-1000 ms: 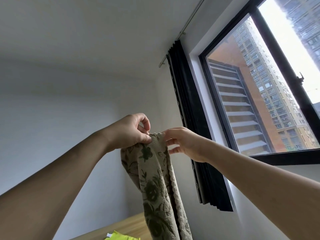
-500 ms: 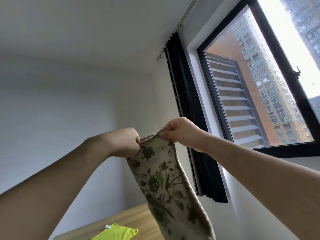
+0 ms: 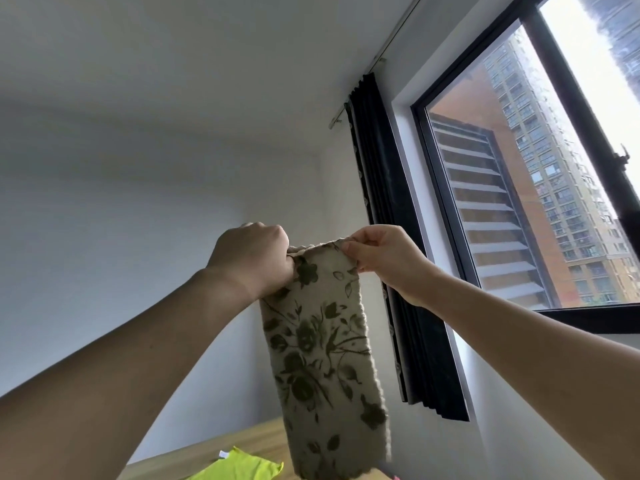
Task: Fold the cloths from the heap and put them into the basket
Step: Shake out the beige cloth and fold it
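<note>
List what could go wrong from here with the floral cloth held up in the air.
1. Both hands, left and right, pinch only the top edge of the cloth; a weak grip could let a corner slip so it drops.
2. The cloth hangs narrow and somewhat bunched, so a fold may come out uneven.
3. Its lower end hangs near the yellow cloth on the table and might drag it when lowered.

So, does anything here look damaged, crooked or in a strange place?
Nothing stands out. Both hands, left hand and right hand, pinch the top edge of the floral cloth, which hangs straight with no tear visible. A yellow-green cloth lies flat on the wooden table. The basket is not in view.
</note>
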`<control>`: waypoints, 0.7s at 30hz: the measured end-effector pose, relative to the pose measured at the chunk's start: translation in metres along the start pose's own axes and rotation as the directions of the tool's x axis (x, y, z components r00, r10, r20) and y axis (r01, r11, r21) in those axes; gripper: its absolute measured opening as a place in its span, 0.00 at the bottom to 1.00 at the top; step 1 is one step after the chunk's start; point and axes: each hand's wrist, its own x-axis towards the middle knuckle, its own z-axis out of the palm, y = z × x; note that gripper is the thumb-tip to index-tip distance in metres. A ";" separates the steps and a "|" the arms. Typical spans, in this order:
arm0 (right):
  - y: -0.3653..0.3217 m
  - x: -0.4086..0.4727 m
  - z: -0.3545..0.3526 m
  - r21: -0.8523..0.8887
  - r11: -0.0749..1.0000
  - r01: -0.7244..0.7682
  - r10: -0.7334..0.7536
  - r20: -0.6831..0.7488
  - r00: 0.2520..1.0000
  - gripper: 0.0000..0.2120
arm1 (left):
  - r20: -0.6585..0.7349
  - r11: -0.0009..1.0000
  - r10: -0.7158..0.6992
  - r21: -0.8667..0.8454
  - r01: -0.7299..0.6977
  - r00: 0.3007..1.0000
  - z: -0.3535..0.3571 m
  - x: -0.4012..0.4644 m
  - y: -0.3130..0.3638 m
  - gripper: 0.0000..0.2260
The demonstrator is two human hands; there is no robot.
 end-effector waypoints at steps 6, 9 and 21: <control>0.016 -0.003 -0.001 -0.218 0.974 -0.060 0.074 0.055 0.996 0.17 | 0.227 0.993 -0.034 -0.103 0.059 0.973 0.005 0.003 -0.006 0.04; 0.032 -0.003 0.005 -0.609 0.792 -0.029 0.161 0.162 0.974 0.14 | 0.271 0.998 -0.013 -0.060 0.030 0.963 0.019 0.002 -0.002 0.07; 0.142 0.013 0.060 -0.777 0.548 -0.311 0.614 0.120 0.780 0.13 | 0.469 0.885 -0.012 -0.406 0.227 0.883 0.179 -0.007 -0.017 0.09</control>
